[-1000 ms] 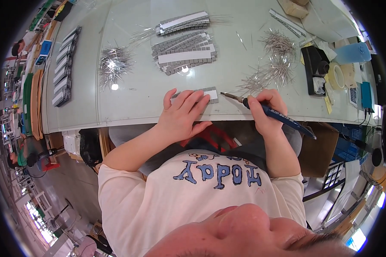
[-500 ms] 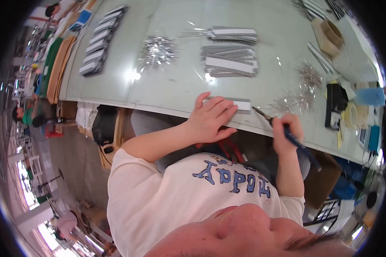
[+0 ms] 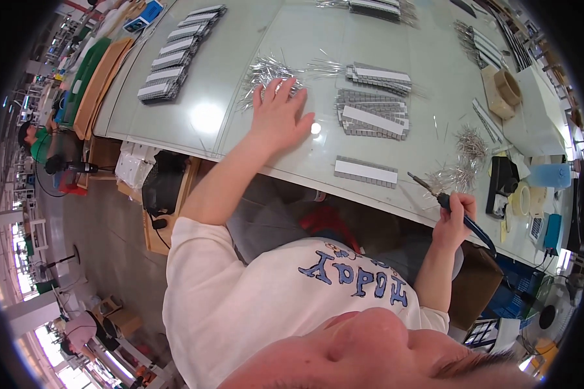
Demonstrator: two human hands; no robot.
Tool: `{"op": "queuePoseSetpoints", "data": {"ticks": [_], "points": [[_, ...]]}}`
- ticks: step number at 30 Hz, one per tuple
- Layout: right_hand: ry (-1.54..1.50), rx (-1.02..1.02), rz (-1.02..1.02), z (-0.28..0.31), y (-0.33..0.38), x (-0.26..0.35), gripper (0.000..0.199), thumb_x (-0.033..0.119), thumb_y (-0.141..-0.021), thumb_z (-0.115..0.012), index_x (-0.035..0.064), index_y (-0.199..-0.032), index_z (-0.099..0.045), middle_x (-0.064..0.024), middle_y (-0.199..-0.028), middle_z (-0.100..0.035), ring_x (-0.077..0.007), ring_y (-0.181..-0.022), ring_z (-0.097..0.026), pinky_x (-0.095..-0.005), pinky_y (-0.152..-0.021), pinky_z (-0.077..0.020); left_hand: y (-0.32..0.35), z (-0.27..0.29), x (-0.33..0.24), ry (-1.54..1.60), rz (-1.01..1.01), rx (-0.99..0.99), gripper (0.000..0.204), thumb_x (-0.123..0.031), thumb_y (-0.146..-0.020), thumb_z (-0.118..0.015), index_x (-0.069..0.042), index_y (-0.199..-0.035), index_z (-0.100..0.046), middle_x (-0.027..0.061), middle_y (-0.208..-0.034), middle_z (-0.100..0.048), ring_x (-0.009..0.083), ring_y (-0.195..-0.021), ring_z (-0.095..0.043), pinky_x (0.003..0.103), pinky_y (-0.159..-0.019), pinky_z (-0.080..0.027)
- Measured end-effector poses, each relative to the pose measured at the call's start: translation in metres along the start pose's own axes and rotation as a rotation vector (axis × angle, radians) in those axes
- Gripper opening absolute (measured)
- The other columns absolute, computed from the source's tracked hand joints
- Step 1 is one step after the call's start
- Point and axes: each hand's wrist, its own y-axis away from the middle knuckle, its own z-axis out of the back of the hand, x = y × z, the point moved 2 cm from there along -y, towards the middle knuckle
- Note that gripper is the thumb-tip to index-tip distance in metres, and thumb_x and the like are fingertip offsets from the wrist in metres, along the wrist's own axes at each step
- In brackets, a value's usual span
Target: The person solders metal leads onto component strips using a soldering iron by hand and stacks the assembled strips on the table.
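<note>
One glossy table (image 3: 428, 52) edges the workshop floor (image 3: 120, 227); the spread left hand (image 3: 276, 123) has left the grey strip (image 3: 366, 172) for loose wires (image 3: 269, 66), the right hand (image 3: 457, 219) gripping a soldering iron (image 3: 443, 200).

At twelve o'clock, the left hand (image 3: 280, 118) partly hides metal wires (image 3: 268, 67). At one, the top edge crops strips (image 3: 375, 8)

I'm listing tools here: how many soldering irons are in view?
1: the soldering iron in the right hand, its tip just right of a grey strip. Others may be hidden.
</note>
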Motion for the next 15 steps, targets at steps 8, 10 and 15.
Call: {"op": "queuePoseSetpoints", "data": {"ticks": [8,10,15], "points": [[0.18,0.163,0.075,-0.036,0.024,-0.018,0.015,-0.002,-0.079,-0.066,0.0057,-0.078,-0.053,0.0008,-0.073,-0.052,-0.0048,-0.064,-0.046,-0.0198,-0.058,-0.0369,0.036,0.011,-0.021,0.163,-0.296,0.113,0.053,-0.042,-0.078,-0.061,-0.01,-0.12,-0.057,0.0074,-0.139,-0.042,0.032,-0.132,-0.03,0.053,-0.107,-0.02],[0.236,0.255,0.198,-0.054,0.031,-0.021,0.016,-0.003,-0.078,-0.066,0.0049,-0.08,-0.052,-0.0004,-0.074,-0.052,-0.0054,-0.065,-0.046,-0.0206,-0.058,-0.0371,0.055,0.015,-0.034,0.222,-0.313,0.106,0.059,-0.043,-0.077,-0.063,-0.006,-0.121,-0.054,0.0091,-0.135,-0.045,0.033,-0.129,-0.033,0.053,-0.106,-0.022],[0.29,0.402,0.235,-0.093,0.042,-0.025,0.019,0.004,-0.077,-0.07,0.0073,-0.079,-0.051,-0.0002,-0.065,-0.052,-0.0076,-0.058,-0.045,-0.024,-0.053,-0.0359,0.088,0.021,-0.05,0.327,-0.249,0.079,0.061,-0.045,-0.073,-0.066,-0.004,-0.116,-0.055,0.011,-0.121,-0.05,0.0311,-0.121,-0.042,0.053,-0.105,-0.022]]}}
